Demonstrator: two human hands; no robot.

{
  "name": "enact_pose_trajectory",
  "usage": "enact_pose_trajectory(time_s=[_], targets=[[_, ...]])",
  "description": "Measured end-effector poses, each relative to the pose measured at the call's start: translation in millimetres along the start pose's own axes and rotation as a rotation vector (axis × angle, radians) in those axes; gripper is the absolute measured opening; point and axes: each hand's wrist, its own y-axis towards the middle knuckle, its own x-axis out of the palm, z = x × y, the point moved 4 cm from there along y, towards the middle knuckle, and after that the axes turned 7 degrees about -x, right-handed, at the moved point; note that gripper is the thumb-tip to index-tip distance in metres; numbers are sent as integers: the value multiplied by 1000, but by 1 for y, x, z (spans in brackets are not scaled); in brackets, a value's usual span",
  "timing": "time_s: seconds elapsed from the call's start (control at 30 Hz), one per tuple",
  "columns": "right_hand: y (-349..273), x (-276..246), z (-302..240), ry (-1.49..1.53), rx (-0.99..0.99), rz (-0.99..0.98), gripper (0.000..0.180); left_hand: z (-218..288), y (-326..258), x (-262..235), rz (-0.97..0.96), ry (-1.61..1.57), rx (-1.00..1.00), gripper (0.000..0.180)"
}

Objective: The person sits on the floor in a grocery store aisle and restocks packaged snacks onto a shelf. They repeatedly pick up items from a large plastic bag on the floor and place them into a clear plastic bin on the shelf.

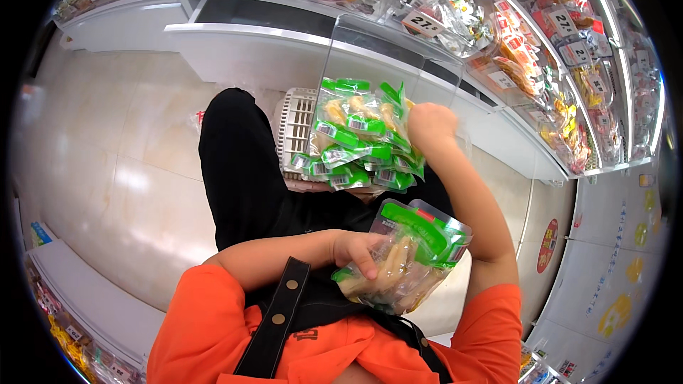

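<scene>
Clear snack packs with green headers [356, 142] sat bunched in a fan, held up by the right hand [429, 126], which was closed round their far edge (fingers mostly hidden behind the packs). One more green-topped pack [402, 259] lay against the chest, left hand [359, 250] curled on its near edge, thumb over the film. Step looked like mid-restock: bundle raised toward the clear bin divider [384, 57] of the white shelf [284, 46], spare pack kept back. Judged next move would need the bundle steered past the divider into the bin without packs slipping out of the fan, as grip seemed loose on the lower ones. White plastic crate [295, 124] stood on the floor just behind the bundle, beside the black trouser leg [238, 163]. Other bagged snacks [441, 18] with price tags filled the shelves above
</scene>
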Motion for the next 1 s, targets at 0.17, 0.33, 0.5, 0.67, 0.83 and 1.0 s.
enact_pose_trajectory(time_s=[0.17, 0.33, 0.5, 0.67, 0.83, 1.0], targets=[[40, 0, -10, 305, -127, -351, 33, 6, -5, 2, -3, -22, 45, 60], [60, 31, -5, 689, -422, 12, 53, 8, -10, -2, -10, -46, 63, 60], [59, 99, 2, 997, -153, -154, 52, 11, -14, -4, 42, -33, 85, 61], [48, 88, 7, 1082, -118, -104, 48, 7, -9, -7, 36, -63, 35, 69], [6, 17, 24, 968, -356, 399, 38, -11, -13, -29, 62, 5, 54, 84], [-138, -7, 36, 1842, -199, 435, 50, -2, -11, -18, 112, -63, 148, 89]])
